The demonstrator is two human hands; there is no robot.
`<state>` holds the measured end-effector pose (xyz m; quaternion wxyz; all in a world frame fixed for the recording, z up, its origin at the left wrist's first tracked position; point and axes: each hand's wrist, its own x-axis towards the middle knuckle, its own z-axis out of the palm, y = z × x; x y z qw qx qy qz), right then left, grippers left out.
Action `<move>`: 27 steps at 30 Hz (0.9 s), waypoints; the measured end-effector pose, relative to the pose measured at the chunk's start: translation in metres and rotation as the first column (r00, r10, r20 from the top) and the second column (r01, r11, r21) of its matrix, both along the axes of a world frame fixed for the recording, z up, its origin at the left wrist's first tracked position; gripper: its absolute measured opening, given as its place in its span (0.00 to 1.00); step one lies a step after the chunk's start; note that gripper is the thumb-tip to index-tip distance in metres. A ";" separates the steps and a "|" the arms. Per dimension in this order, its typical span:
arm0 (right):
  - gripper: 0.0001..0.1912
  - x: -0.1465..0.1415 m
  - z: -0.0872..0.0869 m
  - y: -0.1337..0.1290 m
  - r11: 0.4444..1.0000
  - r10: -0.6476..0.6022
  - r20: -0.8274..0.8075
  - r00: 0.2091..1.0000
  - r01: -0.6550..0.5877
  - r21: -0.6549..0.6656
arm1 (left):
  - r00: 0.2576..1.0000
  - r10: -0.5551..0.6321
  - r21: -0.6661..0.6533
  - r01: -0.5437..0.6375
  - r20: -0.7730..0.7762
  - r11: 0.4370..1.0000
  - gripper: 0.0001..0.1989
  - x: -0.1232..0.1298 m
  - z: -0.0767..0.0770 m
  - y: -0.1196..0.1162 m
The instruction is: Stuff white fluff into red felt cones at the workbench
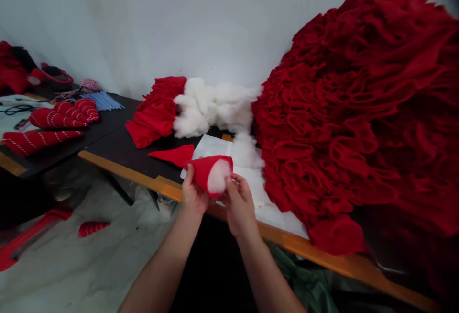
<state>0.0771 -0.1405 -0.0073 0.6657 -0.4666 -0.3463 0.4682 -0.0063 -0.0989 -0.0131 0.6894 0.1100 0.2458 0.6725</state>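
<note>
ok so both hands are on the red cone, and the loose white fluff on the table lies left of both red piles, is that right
Not quite: the head view shows the loose white fluff between the small red pile and the big red pile. The left hand and right hand are indeed on the red cone.

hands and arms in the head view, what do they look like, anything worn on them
The left hand and right hand are bare, with no gloves and no rings that I can make out. The left forearm and right forearm show no sleeves, watch or bracelet, and no visible markings. Fingernail detail is too small to tell.
</note>
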 end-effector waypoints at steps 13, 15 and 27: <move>0.15 0.018 -0.001 -0.008 0.882 -0.322 0.582 0.747 0.013 0.471 | 0.971 -0.122 0.262 0.175 -0.206 0.949 0.35 0.001 -0.001 -0.018; 0.16 0.017 -0.003 -0.012 0.842 -0.425 0.599 0.678 0.052 0.538 | 0.972 -0.109 0.223 0.156 -0.206 0.962 0.36 0.003 -0.003 -0.018; 0.28 0.018 -0.014 -0.012 0.894 -0.212 0.664 0.717 -0.132 0.428 | 0.962 -0.159 0.264 0.216 -0.222 0.940 0.43 0.008 0.004 -0.030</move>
